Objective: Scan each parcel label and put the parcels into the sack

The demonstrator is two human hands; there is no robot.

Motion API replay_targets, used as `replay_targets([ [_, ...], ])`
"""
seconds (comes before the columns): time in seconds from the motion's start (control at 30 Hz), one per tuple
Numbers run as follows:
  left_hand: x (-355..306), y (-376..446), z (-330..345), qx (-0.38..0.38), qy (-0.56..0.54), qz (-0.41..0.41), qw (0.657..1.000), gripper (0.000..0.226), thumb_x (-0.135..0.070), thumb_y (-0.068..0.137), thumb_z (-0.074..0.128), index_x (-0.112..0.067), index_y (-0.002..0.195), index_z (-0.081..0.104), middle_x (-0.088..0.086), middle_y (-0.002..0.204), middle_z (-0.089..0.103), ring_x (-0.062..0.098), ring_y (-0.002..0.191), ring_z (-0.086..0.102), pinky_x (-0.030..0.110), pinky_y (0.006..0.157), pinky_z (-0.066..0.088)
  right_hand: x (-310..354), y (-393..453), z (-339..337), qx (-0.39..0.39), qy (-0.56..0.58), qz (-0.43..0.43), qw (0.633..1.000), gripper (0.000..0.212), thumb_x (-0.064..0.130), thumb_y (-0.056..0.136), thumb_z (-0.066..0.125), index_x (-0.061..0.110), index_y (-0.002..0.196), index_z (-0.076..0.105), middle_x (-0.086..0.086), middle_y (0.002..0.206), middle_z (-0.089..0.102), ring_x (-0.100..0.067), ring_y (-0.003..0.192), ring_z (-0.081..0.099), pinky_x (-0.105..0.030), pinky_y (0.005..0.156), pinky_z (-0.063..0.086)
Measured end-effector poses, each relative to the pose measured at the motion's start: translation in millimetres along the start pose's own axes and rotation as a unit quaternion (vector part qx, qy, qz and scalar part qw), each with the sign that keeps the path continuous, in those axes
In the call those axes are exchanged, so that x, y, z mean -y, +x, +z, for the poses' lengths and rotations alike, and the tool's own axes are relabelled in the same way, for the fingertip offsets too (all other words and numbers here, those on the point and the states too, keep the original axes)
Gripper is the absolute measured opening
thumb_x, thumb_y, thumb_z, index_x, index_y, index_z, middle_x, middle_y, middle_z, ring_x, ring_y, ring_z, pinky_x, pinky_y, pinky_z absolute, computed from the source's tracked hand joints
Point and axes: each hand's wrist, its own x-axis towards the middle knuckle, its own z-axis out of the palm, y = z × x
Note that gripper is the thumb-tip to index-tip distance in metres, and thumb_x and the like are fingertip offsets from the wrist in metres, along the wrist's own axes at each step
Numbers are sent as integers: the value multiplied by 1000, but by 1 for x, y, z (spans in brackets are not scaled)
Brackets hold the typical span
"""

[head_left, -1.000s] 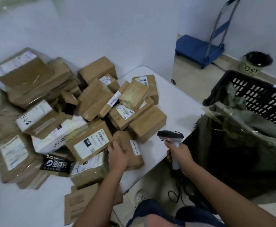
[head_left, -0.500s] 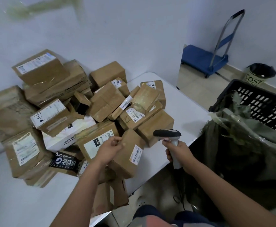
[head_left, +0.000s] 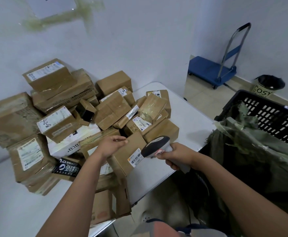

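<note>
The left hand [head_left: 113, 145] grips the top edge of a parcel [head_left: 127, 155] tilted up off the surface [head_left: 187, 117]; its label [head_left: 136, 158] faces right, just beside the scanner [head_left: 156, 147] clenched in the right hand [head_left: 179, 155]. The sack [head_left: 252, 151] lies farther right, nearer that hand.

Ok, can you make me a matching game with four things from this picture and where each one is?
Things:
1. scanner
2. small parcel
3. trolley
4. sack

Places:
A. on the floor by the wall
B. inside the black basket
C. in the right hand
D. under the left hand, on the table

Pairs: 1-C, 2-D, 3-A, 4-B
</note>
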Motion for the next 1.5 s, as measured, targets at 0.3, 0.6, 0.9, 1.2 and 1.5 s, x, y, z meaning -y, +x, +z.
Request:
replay_targets([
  [0.3,0,0,1,0,1,-7,1000,28,-35,86,76,-23,110,73,6,101,73,20,85,70,27,72,54,5,-7,0,10,5,-12,1000,20,21,95,62,14,77,59,-6,59,53,-12,45,48,-23,51,44],
  [0.6,-1,0,-2,-3,-8,-9,1000,29,-35,86,76,-22,111,72,8,104,72,24,90,70,32,79,55,5,-5,1,15,-4,-7,1000,17,23,96,62,15,81,58,-5,59,54,-11,46,50,-22,52,46],
  [0.9,4,-7,-3,0,19,-3,1000,25,-37,88,74,-25,110,72,-4,113,65,13,89,65,24,72,50,-9,-3,-1,-50,30,7,998,20,26,94,64,12,80,59,-10,62,56,-14,47,51,-23,50,45],
  [1.2,12,-20,19,115,50,-69,990,28,-44,92,66,-27,114,69,0,115,69,17,102,67,34,96,53,-70,6,-14,-283,235,97,925,25,27,91,68,2,91,61,-10,64,58,-20,54,55,-31,54,46],
  [1.5,-15,-26,151,267,44,-118,956,35,-37,98,58,-25,131,54,-1,111,62,13,95,61,22,72,51,-178,-61,-52,-448,331,234,797,29,28,92,67,0,93,63,-12,73,58,-22,64,56,-35,61,49],
])
